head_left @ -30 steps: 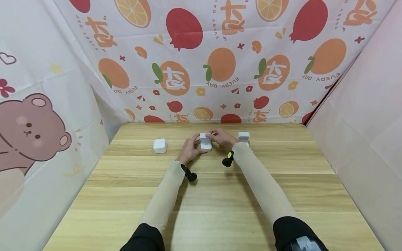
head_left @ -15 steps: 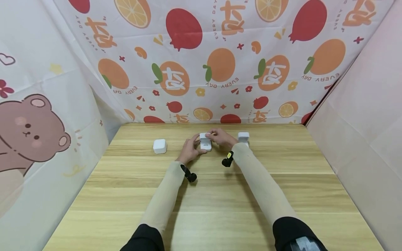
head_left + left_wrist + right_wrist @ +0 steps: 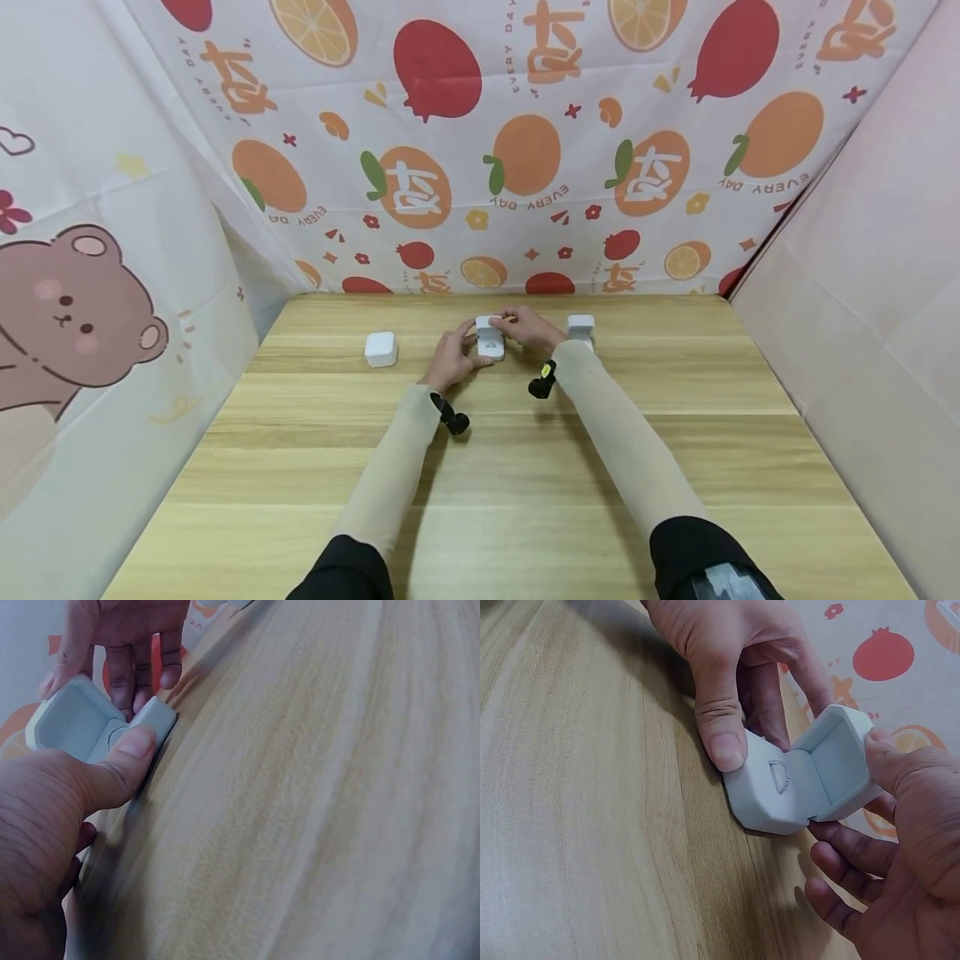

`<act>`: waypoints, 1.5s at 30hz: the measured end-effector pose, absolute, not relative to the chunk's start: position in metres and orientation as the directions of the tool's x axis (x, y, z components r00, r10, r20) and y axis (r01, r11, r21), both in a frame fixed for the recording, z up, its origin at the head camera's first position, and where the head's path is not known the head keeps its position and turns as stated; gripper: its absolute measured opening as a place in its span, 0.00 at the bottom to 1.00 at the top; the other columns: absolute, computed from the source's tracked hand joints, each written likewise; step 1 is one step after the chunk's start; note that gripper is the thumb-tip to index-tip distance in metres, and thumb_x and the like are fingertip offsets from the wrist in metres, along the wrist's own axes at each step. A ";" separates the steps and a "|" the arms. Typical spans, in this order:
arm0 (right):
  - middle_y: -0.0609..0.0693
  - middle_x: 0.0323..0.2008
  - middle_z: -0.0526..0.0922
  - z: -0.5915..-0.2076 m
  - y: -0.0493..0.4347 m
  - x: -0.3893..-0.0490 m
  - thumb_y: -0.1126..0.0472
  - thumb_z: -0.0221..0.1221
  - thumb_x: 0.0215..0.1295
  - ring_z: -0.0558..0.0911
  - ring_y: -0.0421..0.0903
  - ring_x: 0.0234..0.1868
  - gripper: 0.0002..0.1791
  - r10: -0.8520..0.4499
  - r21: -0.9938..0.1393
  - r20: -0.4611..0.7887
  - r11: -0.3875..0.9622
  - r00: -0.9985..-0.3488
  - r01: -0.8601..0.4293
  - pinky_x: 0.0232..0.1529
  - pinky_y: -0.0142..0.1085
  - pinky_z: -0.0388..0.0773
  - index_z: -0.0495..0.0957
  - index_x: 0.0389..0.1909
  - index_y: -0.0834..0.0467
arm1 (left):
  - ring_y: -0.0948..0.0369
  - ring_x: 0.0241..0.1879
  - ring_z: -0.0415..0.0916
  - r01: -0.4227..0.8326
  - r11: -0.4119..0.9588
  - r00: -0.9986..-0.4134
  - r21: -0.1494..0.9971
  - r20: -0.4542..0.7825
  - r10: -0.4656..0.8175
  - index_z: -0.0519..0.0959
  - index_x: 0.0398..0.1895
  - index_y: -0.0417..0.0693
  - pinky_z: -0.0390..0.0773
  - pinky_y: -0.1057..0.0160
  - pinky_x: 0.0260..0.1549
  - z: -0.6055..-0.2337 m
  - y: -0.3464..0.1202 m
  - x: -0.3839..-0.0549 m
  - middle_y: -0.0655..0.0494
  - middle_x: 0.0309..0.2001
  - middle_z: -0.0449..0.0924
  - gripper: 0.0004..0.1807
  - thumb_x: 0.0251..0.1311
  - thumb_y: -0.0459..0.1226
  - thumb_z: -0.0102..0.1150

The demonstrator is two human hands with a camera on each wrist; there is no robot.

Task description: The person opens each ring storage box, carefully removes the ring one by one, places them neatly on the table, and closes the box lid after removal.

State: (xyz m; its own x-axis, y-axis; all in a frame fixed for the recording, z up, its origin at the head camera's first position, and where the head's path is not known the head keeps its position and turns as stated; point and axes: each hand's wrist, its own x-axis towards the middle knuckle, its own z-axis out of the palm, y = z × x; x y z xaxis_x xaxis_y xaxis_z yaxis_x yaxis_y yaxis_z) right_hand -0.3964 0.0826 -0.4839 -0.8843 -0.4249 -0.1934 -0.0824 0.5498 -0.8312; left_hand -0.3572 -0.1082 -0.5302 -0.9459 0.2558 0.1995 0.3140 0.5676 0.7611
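A white ring box (image 3: 769, 802) stands at the far middle of the table with its lid (image 3: 844, 761) raised. A ring (image 3: 784, 778) set with small stones sits upright in its cushion, part of the band showing. My left hand (image 3: 452, 358) grips the box's base, thumb pressed on the front and fingers round the far side. My right hand (image 3: 531, 328) pinches the lid, its thumb on the rim and forefinger behind; the other right fingers (image 3: 124, 675) hang loosely beside the box.
A closed white box (image 3: 381, 349) stands on the wooden table (image 3: 495, 467) to the left. Another white box (image 3: 581, 327) stands with its lid up at the right, partly hidden by my right wrist. A fruit-printed cloth (image 3: 525, 233) rises behind the table's far edge.
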 end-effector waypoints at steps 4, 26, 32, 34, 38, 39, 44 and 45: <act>0.49 0.48 0.77 -0.485 0.083 -0.396 0.42 0.47 0.64 0.75 0.51 0.52 0.18 -0.428 -0.834 -0.194 0.545 -0.882 -0.081 0.46 0.38 0.70 0.75 0.46 0.46 | 0.55 0.56 0.72 0.310 0.575 -0.947 0.757 0.192 0.257 0.59 0.65 0.55 0.65 0.56 0.60 -0.530 -0.108 -0.357 0.42 0.55 0.74 0.46 0.39 0.40 0.71; 0.50 0.46 0.77 -0.487 0.082 -0.401 0.40 0.46 0.64 0.75 0.52 0.49 0.20 -0.427 -0.842 -0.186 0.533 -0.885 -0.080 0.43 0.37 0.70 0.74 0.47 0.47 | 0.55 0.57 0.71 0.320 0.547 -0.942 0.774 0.198 0.271 0.58 0.66 0.57 0.64 0.55 0.60 -0.530 -0.110 -0.360 0.42 0.56 0.72 0.47 0.38 0.39 0.71; 0.49 0.47 0.76 -0.488 0.082 -0.403 0.39 0.45 0.64 0.75 0.51 0.49 0.20 -0.417 -0.831 -0.193 0.550 -0.888 -0.078 0.45 0.39 0.70 0.74 0.46 0.46 | 0.57 0.57 0.70 0.307 0.556 -0.946 0.772 0.185 0.266 0.58 0.66 0.58 0.64 0.57 0.61 -0.530 -0.110 -0.360 0.43 0.56 0.72 0.47 0.38 0.40 0.70; 0.48 0.48 0.76 -0.488 0.081 -0.404 0.39 0.45 0.63 0.75 0.50 0.49 0.20 -0.413 -0.826 -0.194 0.558 -0.890 -0.079 0.46 0.39 0.71 0.74 0.46 0.45 | 0.58 0.58 0.70 0.301 0.559 -0.948 0.772 0.177 0.265 0.58 0.66 0.59 0.63 0.57 0.61 -0.529 -0.111 -0.360 0.43 0.56 0.72 0.47 0.38 0.40 0.70; 0.49 0.47 0.77 -0.489 0.081 -0.405 0.39 0.46 0.63 0.75 0.50 0.49 0.20 -0.410 -0.831 -0.188 0.551 -0.893 -0.078 0.44 0.38 0.71 0.75 0.45 0.46 | 0.58 0.58 0.70 0.301 0.557 -0.948 0.774 0.176 0.267 0.58 0.66 0.59 0.63 0.56 0.62 -0.529 -0.110 -0.360 0.44 0.56 0.73 0.47 0.38 0.40 0.70; 0.48 0.47 0.77 -0.489 0.081 -0.405 0.39 0.46 0.63 0.75 0.50 0.49 0.20 -0.409 -0.830 -0.187 0.552 -0.893 -0.079 0.44 0.38 0.71 0.75 0.45 0.46 | 0.57 0.58 0.70 0.301 0.554 -0.947 0.776 0.176 0.268 0.58 0.66 0.59 0.63 0.56 0.61 -0.529 -0.110 -0.360 0.44 0.56 0.72 0.47 0.39 0.40 0.70; 0.48 0.46 0.77 -0.491 0.082 -0.406 0.38 0.45 0.62 0.76 0.49 0.47 0.20 -0.409 -0.828 -0.183 0.555 -0.894 -0.085 0.42 0.37 0.71 0.75 0.45 0.45 | 0.56 0.57 0.70 0.296 0.552 -0.949 0.779 0.173 0.265 0.58 0.66 0.58 0.64 0.56 0.61 -0.527 -0.109 -0.359 0.43 0.56 0.72 0.47 0.39 0.39 0.71; 0.48 0.45 0.78 -0.491 0.081 -0.406 0.38 0.46 0.62 0.76 0.49 0.47 0.21 -0.407 -0.827 -0.179 0.555 -0.896 -0.087 0.42 0.37 0.71 0.75 0.45 0.45 | 0.56 0.57 0.70 0.298 0.553 -0.949 0.778 0.175 0.264 0.58 0.66 0.57 0.64 0.56 0.61 -0.527 -0.109 -0.359 0.43 0.56 0.72 0.46 0.39 0.39 0.71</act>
